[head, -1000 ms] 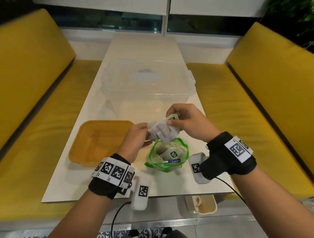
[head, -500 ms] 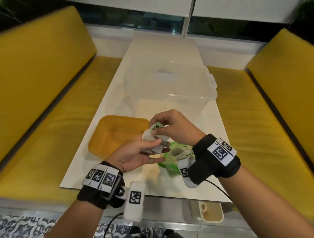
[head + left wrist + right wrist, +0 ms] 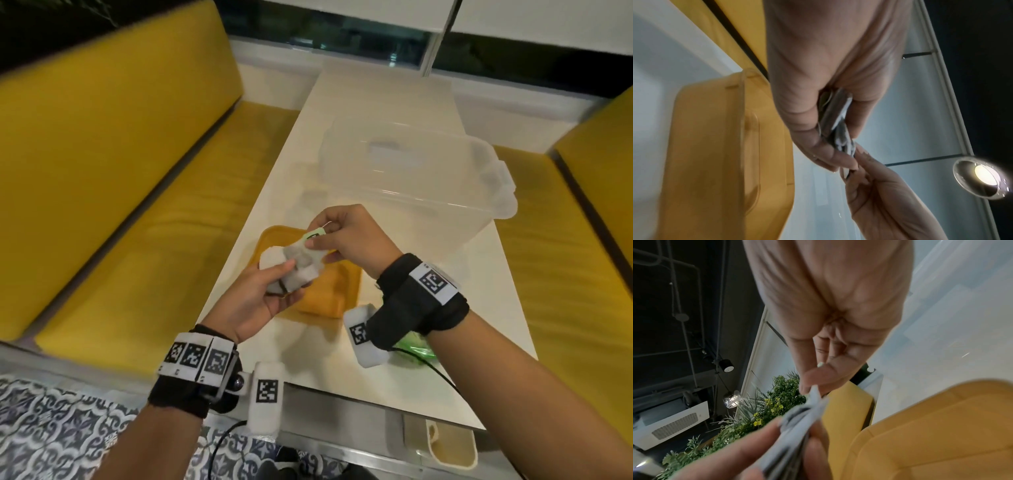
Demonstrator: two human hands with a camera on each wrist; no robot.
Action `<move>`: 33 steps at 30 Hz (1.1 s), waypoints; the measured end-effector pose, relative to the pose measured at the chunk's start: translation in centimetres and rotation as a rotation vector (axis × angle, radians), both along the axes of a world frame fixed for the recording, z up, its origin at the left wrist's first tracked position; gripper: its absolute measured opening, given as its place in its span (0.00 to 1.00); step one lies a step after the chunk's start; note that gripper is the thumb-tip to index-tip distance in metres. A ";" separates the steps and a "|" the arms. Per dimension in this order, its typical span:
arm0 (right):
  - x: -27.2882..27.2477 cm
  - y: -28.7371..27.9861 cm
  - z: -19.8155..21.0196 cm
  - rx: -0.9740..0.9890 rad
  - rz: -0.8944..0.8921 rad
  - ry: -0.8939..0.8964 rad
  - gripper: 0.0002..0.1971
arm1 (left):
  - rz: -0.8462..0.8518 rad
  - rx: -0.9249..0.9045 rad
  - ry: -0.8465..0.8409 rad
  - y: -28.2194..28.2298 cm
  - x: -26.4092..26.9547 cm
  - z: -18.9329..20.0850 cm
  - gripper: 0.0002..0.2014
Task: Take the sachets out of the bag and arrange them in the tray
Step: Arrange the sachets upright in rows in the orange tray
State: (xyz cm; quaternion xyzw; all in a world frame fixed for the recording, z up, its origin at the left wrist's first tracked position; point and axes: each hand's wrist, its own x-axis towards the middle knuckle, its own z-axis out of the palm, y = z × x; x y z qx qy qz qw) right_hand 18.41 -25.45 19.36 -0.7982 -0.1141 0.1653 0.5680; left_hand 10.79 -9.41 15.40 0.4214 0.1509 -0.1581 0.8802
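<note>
My left hand point(image 3: 263, 294) holds a bunch of white sachets point(image 3: 291, 270) over the near left part of the orange tray point(image 3: 329, 294), thumb on top. My right hand point(image 3: 342, 236) pinches the top sachet by its pale green tag point(image 3: 315, 235). In the left wrist view the sachets point(image 3: 835, 123) sit edge-on between thumb and fingers, and the right hand's fingers point(image 3: 861, 164) meet them from below. The right wrist view shows the stack point(image 3: 797, 418) blurred, with the tray point(image 3: 941, 426) behind it. The green bag point(image 3: 414, 346) lies on the table, mostly hidden under my right wrist.
A large clear plastic box point(image 3: 411, 178) stands on the white table point(image 3: 342, 113) beyond the tray. Yellow benches point(image 3: 102, 171) flank the table on both sides. A small beige bin point(image 3: 452, 445) stands on the floor below the table's near edge.
Both hands carried the bunch of sachets left from above the green bag to over the tray. The left hand turned palm up under them. The head view swung left.
</note>
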 end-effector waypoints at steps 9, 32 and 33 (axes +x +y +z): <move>1.4 4.2 -0.6 0.149 0.002 0.175 0.04 | 0.014 0.023 -0.020 2.8 1.8 -0.3 0.14; 7.1 9.5 -6.7 -0.849 0.105 -0.284 0.09 | 0.252 0.293 -0.038 8.1 3.3 -3.4 0.11; 7.2 9.6 -6.7 -0.855 0.110 -0.288 0.09 | 0.260 0.295 -0.043 8.4 3.3 -3.4 0.11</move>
